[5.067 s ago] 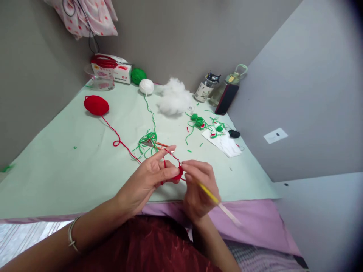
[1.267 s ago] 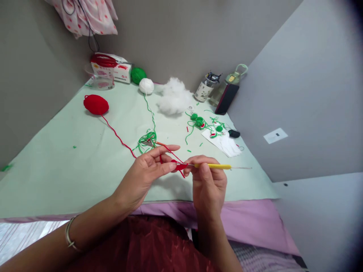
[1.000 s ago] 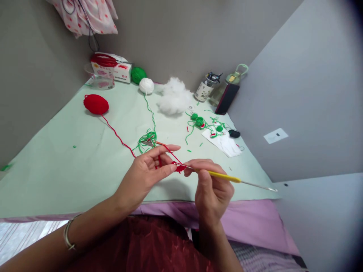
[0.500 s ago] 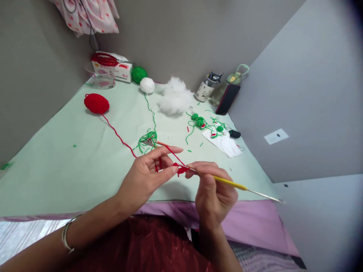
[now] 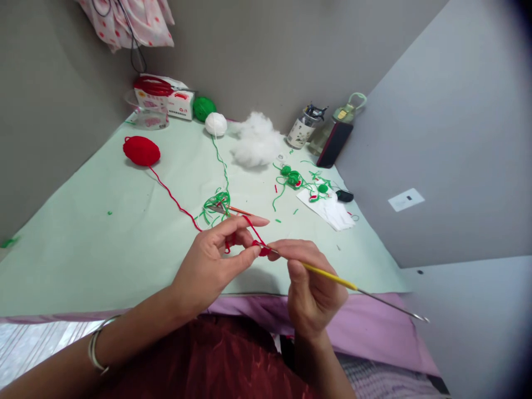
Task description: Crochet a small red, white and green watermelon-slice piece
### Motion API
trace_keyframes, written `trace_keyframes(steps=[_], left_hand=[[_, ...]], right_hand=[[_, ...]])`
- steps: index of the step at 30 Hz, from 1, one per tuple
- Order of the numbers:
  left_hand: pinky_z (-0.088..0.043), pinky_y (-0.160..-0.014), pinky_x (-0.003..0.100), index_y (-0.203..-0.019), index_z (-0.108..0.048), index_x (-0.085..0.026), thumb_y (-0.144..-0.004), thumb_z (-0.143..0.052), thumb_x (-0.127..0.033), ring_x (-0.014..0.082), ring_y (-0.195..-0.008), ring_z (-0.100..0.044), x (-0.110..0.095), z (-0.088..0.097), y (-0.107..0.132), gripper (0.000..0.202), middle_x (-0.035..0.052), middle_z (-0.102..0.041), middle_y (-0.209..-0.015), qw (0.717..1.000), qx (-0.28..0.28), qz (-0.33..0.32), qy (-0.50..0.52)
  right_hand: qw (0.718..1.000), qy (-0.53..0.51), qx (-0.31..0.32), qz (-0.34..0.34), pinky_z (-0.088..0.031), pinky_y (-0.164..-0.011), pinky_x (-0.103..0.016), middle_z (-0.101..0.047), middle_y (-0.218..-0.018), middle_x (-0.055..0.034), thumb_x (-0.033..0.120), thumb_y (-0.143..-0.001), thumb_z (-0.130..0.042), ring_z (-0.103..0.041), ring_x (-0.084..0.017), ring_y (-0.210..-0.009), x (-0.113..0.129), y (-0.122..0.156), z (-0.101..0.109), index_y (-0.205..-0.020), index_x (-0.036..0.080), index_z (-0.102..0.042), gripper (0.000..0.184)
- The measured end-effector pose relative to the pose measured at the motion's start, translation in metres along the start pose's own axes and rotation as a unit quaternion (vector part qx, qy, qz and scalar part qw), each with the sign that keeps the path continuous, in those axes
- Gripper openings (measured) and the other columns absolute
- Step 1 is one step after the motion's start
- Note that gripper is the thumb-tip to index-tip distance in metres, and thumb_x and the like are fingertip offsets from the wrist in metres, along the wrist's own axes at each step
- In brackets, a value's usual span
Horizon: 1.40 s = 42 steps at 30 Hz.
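Observation:
My left hand point(image 5: 216, 257) pinches a small red crochet piece point(image 5: 262, 250) between thumb and fingers, with red yarn point(image 5: 174, 200) running over its forefinger. That strand leads back across the pale green table point(image 5: 103, 244) to a red yarn ball point(image 5: 141, 151). My right hand point(image 5: 313, 282) is closed on a yellow-handled crochet hook point(image 5: 332, 276). The hook's tip sits in the red piece, and its metal tail points down to the right.
A tangle of green yarn with scissors point(image 5: 216, 206) lies just beyond my hands. Farther back are white stuffing point(image 5: 255, 145), a white yarn ball point(image 5: 216, 124), a green yarn ball point(image 5: 203, 108), a box point(image 5: 166, 100), a jar point(image 5: 301, 130), a dark phone point(image 5: 332, 145) and green crochet bits on paper point(image 5: 328, 208).
The hook's tail has swung from level to pointing down-right over the last second. My right hand has turned with it. The left hand has kept its pinch on the red piece.

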<state>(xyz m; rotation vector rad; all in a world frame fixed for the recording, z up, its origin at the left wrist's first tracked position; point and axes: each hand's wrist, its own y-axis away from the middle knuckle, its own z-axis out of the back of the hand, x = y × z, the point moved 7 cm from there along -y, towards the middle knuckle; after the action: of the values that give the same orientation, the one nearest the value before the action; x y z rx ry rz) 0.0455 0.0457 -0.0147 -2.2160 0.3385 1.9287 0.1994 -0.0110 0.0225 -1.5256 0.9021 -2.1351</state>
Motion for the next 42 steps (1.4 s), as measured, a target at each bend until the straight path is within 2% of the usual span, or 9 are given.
trace_keyframes(steps=[5, 12, 15, 24, 28, 31, 35, 39, 42], left_hand=[[-0.044, -0.085, 0.035, -0.12, -0.079, -0.028, -0.087, -0.074, -0.021, 0.0194, -0.084, -0.061, -0.005, 0.001, 0.002, 0.034, -0.001, -0.067, -0.081, 0.998, -0.002, -0.023, -0.062], [-0.049, -0.094, 0.035, -0.119, -0.08, -0.027, -0.09, -0.068, -0.013, 0.0209, -0.088, -0.068, -0.027, -0.003, 0.006, 0.035, -0.0006, -0.066, -0.078, 0.969, 0.007, -0.17, -0.181], [-0.051, -0.092, 0.033, -0.122, -0.079, -0.026, -0.091, -0.067, -0.012, 0.0186, -0.082, -0.068, -0.031, -0.004, 0.009, 0.036, -0.0014, -0.063, -0.077, 0.958, 0.002, -0.196, -0.21], [-0.048, -0.084, 0.032, -0.12, -0.077, -0.023, -0.088, -0.076, -0.021, 0.0178, -0.083, -0.062, -0.015, 0.004, 0.004, 0.033, -0.0012, -0.066, -0.082, 0.996, -0.064, -0.058, -0.037], [-0.05, -0.08, 0.03, -0.129, -0.072, -0.021, -0.083, -0.083, -0.024, 0.0155, -0.078, -0.061, -0.003, -0.002, 0.003, 0.047, -0.003, -0.064, -0.078, 0.996, -0.036, 0.008, 0.084], [-0.044, -0.06, 0.024, -0.136, -0.068, -0.019, -0.079, -0.088, -0.031, 0.0089, -0.061, -0.052, 0.009, -0.012, 0.003, 0.062, -0.0045, -0.061, -0.077, 0.978, 0.027, 0.092, 0.185], [-0.031, -0.049, 0.02, -0.137, -0.067, -0.015, -0.081, -0.087, -0.03, 0.002, -0.047, -0.031, 0.014, -0.012, 0.002, 0.06, -0.0085, -0.052, -0.068, 0.952, 0.065, 0.155, 0.257], [-0.033, -0.051, 0.02, -0.131, -0.072, -0.017, -0.084, -0.085, -0.025, 0.0024, -0.051, -0.036, 0.009, -0.002, -0.002, 0.05, -0.0066, -0.055, -0.072, 0.965, 0.034, 0.117, 0.231], [-0.037, -0.054, 0.021, -0.128, -0.075, -0.023, -0.085, -0.083, -0.024, 0.005, -0.055, -0.044, 0.008, -0.005, 0.0, 0.044, -0.0053, -0.058, -0.075, 0.976, 0.045, 0.101, 0.189]], right_hand=[[1.0, -0.007, 0.027, -0.003, -0.062, -0.076, -0.04, -0.08, -0.097, -0.0032, 0.01, -0.102, -0.055, -0.074, -0.02, -0.088, 0.0, -0.001, -0.001, -0.113, 0.027, -0.075, 0.029], [0.999, -0.001, 0.036, 0.003, -0.061, -0.077, -0.039, -0.079, -0.098, -0.0039, 0.006, -0.099, -0.057, -0.075, -0.02, -0.089, 0.002, 0.003, 0.0, -0.114, 0.025, -0.075, 0.03], [1.0, 0.002, 0.028, 0.005, -0.062, -0.079, -0.038, -0.079, -0.099, -0.005, 0.006, -0.099, -0.058, -0.074, -0.02, -0.091, 0.001, 0.006, -0.003, -0.115, 0.024, -0.075, 0.029], [0.996, -0.042, -0.078, -0.005, -0.061, -0.072, -0.039, -0.075, -0.087, -0.003, 0.016, -0.104, -0.054, -0.072, -0.02, -0.083, -0.008, 0.009, -0.012, -0.112, 0.029, -0.076, 0.027], [0.988, 0.119, -0.065, 0.074, -0.062, -0.075, -0.036, -0.073, -0.103, -0.0058, 0.01, -0.098, -0.065, -0.072, -0.02, -0.092, -0.005, 0.02, -0.015, -0.125, 0.031, -0.076, 0.037], [0.97, 0.193, -0.04, 0.145, -0.063, -0.076, -0.035, -0.072, -0.108, -0.0072, 0.01, -0.094, -0.07, -0.072, -0.022, -0.098, 0.0, 0.027, -0.02, -0.135, 0.034, -0.072, 0.047], [0.994, 0.071, -0.065, 0.05, -0.062, -0.074, -0.037, -0.075, -0.103, -0.0052, 0.013, -0.1, -0.062, -0.073, -0.021, -0.09, -0.006, 0.015, -0.01, -0.124, 0.034, -0.076, 0.035], [0.987, -0.101, -0.091, -0.084, -0.058, -0.066, -0.034, -0.073, -0.087, -0.0022, 0.021, -0.103, -0.059, -0.068, -0.017, -0.071, -0.018, 0.005, -0.001, -0.104, 0.028, -0.078, 0.021], [0.971, -0.184, -0.082, -0.132, -0.056, -0.065, -0.032, -0.072, -0.086, -0.0012, 0.023, -0.103, -0.061, -0.067, -0.014, -0.069, -0.025, 0.004, -0.005, -0.101, 0.026, -0.078, 0.017]])
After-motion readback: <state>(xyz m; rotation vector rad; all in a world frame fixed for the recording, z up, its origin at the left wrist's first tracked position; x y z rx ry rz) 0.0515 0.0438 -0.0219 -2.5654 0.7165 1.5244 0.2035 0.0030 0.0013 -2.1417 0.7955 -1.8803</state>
